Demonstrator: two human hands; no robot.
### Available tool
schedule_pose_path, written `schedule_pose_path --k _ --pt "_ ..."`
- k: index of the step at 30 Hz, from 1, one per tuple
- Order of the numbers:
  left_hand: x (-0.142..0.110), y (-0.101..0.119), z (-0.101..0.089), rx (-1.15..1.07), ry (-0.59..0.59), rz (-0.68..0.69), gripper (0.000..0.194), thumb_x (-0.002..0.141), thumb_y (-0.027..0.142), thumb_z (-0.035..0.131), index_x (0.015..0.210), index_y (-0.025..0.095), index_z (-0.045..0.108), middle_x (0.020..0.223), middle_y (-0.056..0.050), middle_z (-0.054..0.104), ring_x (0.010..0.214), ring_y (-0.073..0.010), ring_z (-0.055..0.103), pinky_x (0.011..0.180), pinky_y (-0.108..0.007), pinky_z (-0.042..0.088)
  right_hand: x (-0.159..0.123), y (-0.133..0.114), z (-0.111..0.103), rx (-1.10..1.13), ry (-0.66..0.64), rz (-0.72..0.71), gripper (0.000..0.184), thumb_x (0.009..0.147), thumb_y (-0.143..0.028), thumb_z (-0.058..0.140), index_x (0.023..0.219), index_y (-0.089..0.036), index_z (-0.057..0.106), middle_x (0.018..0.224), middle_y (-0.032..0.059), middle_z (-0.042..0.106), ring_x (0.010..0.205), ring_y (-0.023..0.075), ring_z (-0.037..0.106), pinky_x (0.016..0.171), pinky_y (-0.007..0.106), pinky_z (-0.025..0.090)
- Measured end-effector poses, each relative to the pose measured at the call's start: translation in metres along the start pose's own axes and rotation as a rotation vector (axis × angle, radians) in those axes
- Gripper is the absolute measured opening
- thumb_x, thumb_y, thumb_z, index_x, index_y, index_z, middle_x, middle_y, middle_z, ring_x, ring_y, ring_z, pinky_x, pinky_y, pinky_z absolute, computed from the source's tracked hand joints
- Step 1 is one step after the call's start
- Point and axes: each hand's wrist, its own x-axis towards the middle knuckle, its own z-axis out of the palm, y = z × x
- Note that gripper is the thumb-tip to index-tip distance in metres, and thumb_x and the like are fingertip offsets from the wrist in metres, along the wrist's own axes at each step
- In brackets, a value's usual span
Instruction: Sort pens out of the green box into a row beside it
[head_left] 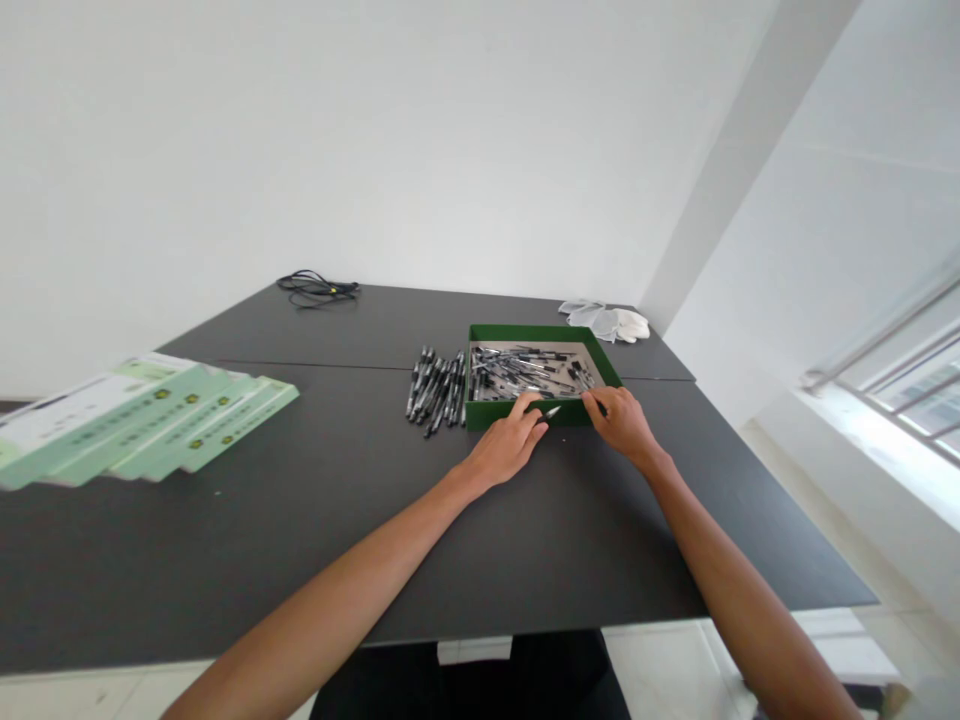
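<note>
My left hand (506, 442) and my right hand (619, 422) rest at the front wall of a green cardboard tray (487, 413). Several black-and-silver pens (525, 372) lie loose and crossed inside it. My left fingers close on a small white-tipped pen (553, 412) just over the front rim. My right fingers pinch a dark pen end (602, 408) at the tray's front right corner. The hands partly hide both pieces, so I cannot tell whether they are one pen. A bundle of several similar pens (435, 390) lies beside the tray's left wall.
The dark table (525, 530) has a seam across it. Stacked green-and-white booklets (142, 420), blurred, overhang its left side. A black cable (319, 288) lies at the far edge, and white gloves (607, 322) lie behind the tray. A barred window (900, 400) is at the right.
</note>
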Motion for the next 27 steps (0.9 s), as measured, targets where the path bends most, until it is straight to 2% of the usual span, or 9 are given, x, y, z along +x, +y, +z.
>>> schedule_pose_path --k 6,13,18,27 --pt "0.000 0.000 0.001 0.031 -0.001 0.004 0.038 0.112 0.043 0.030 0.112 0.019 0.059 0.156 -0.011 0.042 0.100 -0.0224 0.073 0.098 -0.042 0.057 0.001 -0.002 0.002 -0.050 -0.001 0.001 0.041 0.108 -0.034 0.042 0.079 -0.020 0.066 0.086 0.0110 0.077 0.082 0.0239 0.067 0.078 0.035 0.038" --pt "-0.001 0.001 0.001 0.050 -0.007 0.002 0.041 0.112 0.044 0.028 0.112 0.018 0.059 0.157 -0.011 0.042 0.096 -0.0216 0.074 0.093 -0.041 0.059 0.002 -0.006 0.006 -0.108 0.029 0.013 0.043 0.109 -0.033 0.039 0.077 -0.020 0.063 0.082 0.0098 0.075 0.078 0.0216 0.064 0.075 0.034 0.033" --pt "-0.002 0.002 0.000 0.063 -0.012 0.005 0.042 0.113 0.044 0.026 0.114 0.018 0.059 0.158 -0.011 0.040 0.094 -0.0199 0.074 0.092 -0.040 0.060 0.003 -0.007 0.007 -0.134 0.007 0.048 0.042 0.109 -0.033 0.040 0.077 -0.019 0.065 0.081 0.0083 0.075 0.079 0.0207 0.063 0.077 0.033 0.033" --pt "-0.002 0.001 0.003 0.063 0.001 -0.002 0.042 0.112 0.044 0.027 0.115 0.017 0.059 0.157 -0.011 0.041 0.094 -0.0211 0.074 0.092 -0.041 0.061 0.010 -0.014 0.005 -0.187 -0.059 0.183 0.042 0.106 -0.031 0.043 0.080 -0.017 0.073 0.084 0.0117 0.077 0.078 0.0217 0.068 0.073 0.031 0.037"
